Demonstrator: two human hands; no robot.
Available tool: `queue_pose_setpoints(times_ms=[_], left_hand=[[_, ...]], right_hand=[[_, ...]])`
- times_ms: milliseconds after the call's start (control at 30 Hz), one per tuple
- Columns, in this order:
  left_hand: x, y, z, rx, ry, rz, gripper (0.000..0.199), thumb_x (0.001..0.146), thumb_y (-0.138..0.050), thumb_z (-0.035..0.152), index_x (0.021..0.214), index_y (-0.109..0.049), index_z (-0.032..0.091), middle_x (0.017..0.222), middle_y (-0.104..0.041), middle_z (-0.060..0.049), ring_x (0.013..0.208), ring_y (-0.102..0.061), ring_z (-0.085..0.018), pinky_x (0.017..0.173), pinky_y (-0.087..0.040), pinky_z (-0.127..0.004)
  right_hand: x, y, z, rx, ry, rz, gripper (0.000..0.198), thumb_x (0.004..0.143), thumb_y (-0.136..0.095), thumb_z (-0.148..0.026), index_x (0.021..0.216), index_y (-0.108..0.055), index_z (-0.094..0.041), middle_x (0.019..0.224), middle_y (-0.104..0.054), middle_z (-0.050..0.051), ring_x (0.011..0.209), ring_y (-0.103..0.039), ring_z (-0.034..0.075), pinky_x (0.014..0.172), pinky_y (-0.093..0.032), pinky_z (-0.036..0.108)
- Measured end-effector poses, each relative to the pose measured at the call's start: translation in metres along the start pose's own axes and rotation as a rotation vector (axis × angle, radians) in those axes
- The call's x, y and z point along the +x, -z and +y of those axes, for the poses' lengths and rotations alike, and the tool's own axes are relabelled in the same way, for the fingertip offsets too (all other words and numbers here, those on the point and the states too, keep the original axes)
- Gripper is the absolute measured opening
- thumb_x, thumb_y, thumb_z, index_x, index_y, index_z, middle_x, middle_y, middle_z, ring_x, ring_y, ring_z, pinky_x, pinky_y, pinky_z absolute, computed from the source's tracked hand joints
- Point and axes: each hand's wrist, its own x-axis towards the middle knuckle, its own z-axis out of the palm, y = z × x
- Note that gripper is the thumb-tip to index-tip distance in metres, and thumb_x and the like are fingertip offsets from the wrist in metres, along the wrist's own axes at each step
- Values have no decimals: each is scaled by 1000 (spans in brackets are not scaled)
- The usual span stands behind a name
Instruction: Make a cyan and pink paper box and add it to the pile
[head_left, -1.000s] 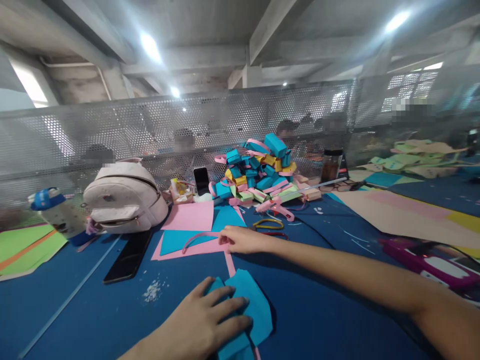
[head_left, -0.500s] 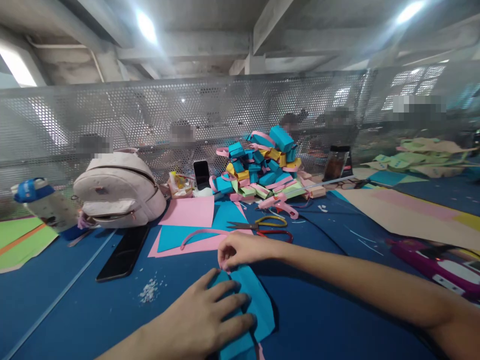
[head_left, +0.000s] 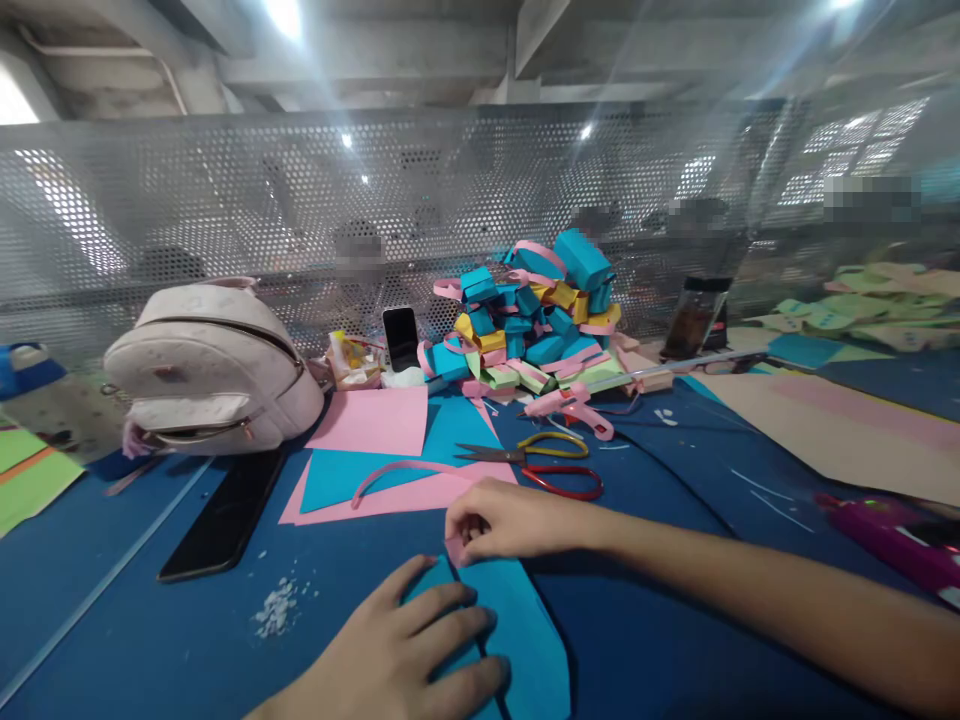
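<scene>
A folded blue paper piece (head_left: 517,630) lies on the table close in front of me. Across its left side my left hand (head_left: 420,645) rests palm down, fingers spread, pressing on the paper. At its far end, my right hand (head_left: 506,525) is closed in a pinch on a bit of pink paper (head_left: 454,548), most of which the fingers hide. Just beyond the right hand, a curved pink paper strip (head_left: 405,466) lies over flat pink and blue sheets (head_left: 337,480). Scissors (head_left: 525,455) with one yellow and one red handle sit behind that hand.
A pink glue gun (head_left: 574,405) lies before a heap of folded paper pieces (head_left: 525,320). On the left are a backpack (head_left: 210,370), a bottle (head_left: 60,410), a black phone (head_left: 225,515) and white crumbs (head_left: 276,608). A purple device (head_left: 892,535) is at right.
The camera view has shifted slightly, so the table's things appear moved. Both hands keep nearly the same hold, and more of the blue paper's right flap shows.
</scene>
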Motion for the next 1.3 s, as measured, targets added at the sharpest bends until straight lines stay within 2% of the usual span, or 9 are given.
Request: queue_pose_setpoints(times_ms=[67,167,400,633,800,1033,1300], left_hand=[[-1,-4,-2,-15,13,43,34,102,-31,31,126,-55,24,125,-65,-6,113,-60,-26,109,-35,-51],[-3,-6,-2,-64,27,28,33,102,-34,31,128,-53,25,126,-64,-6,114,-59,-25,109,-35,-51],[-4,2,2,-133,53,-86,37,100,-38,32,136,-46,26,133,-59,-7,122,-53,-28,110,-31,-54],[-3,-4,7,-166,101,28,40,95,-47,40,133,-48,29,128,-63,-5,119,-56,-27,112,-29,-52],[-2,-2,6,-165,77,-22,44,93,-48,39,136,-45,27,130,-62,-6,119,-55,-28,111,-30,-54],[-2,-2,7,-158,91,42,43,94,-48,42,136,-46,31,127,-64,-4,117,-56,-27,111,-32,-50],[-2,-5,5,-178,76,24,41,95,-43,42,134,-48,30,127,-63,-5,114,-57,-27,108,-35,-50]], right_hand=[[0,1,0,-24,-4,10,12,72,-68,-10,84,-71,-12,69,-66,-1,64,-58,11,57,-40,18],[0,1,2,-41,1,38,16,71,-69,-10,86,-71,-13,71,-65,-1,66,-59,12,58,-41,18],[-2,0,6,-13,29,77,10,81,-64,-18,84,-73,-13,74,-71,2,69,-65,14,60,-43,20],[-7,3,1,-184,69,131,11,83,-66,-22,82,-76,-17,79,-74,2,72,-64,14,59,-38,20],[-11,6,-5,-285,66,123,11,82,-68,-24,81,-77,-19,79,-74,0,73,-64,13,54,-32,20],[-11,4,-5,-218,35,87,13,82,-68,-26,85,-76,-17,80,-74,1,73,-63,14,56,-36,19],[-10,3,-6,-227,5,124,10,78,-70,-22,84,-76,-16,76,-73,1,71,-64,14,56,-37,20]])
